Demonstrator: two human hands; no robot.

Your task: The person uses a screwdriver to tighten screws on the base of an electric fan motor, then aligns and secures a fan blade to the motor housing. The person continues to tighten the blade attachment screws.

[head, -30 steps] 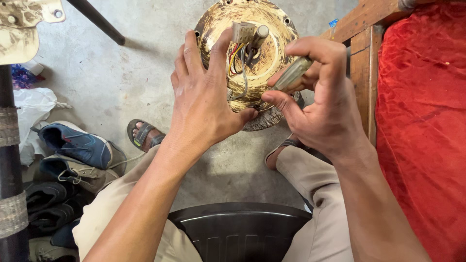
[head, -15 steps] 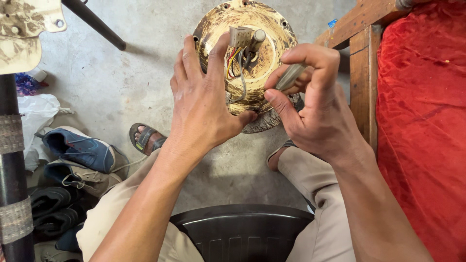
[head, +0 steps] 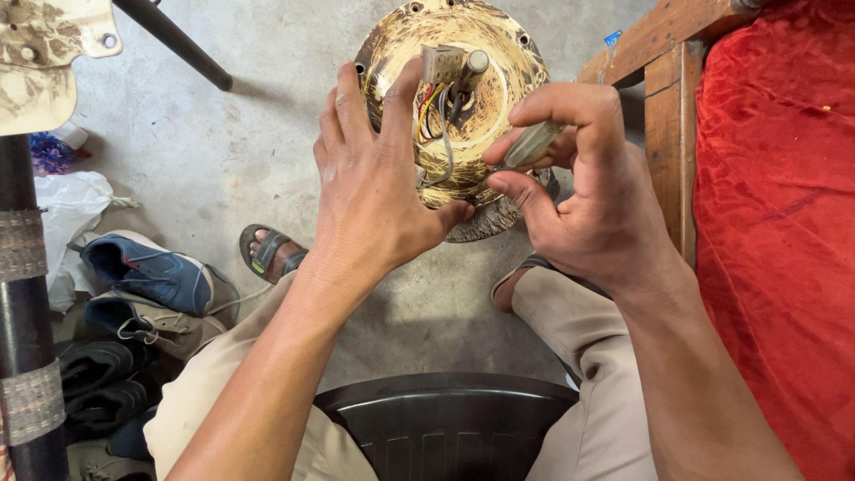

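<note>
A round, worn brass-coloured fan motor housing [head: 499,53] is held up over the concrete floor, with coloured wires [head: 436,111], a small terminal block and a metal shaft at its centre. My left hand [head: 378,178] grips the housing's left and lower side, thumb under its bottom rim. My right hand [head: 588,191] is closed around a pale translucent screwdriver handle [head: 533,142], whose tip points into the wiring and is hidden behind my fingers.
A wooden bed frame [head: 663,89] with a red cover [head: 784,223] stands at the right. A black plastic chair [head: 445,428] is between my knees. Shoes [head: 147,272] and a white bag lie at the left beside a black taped pole [head: 27,338].
My right hand has shifted slightly left and down with the screwdriver handle toward the wires. My left hand keeps its grip on the housing.
</note>
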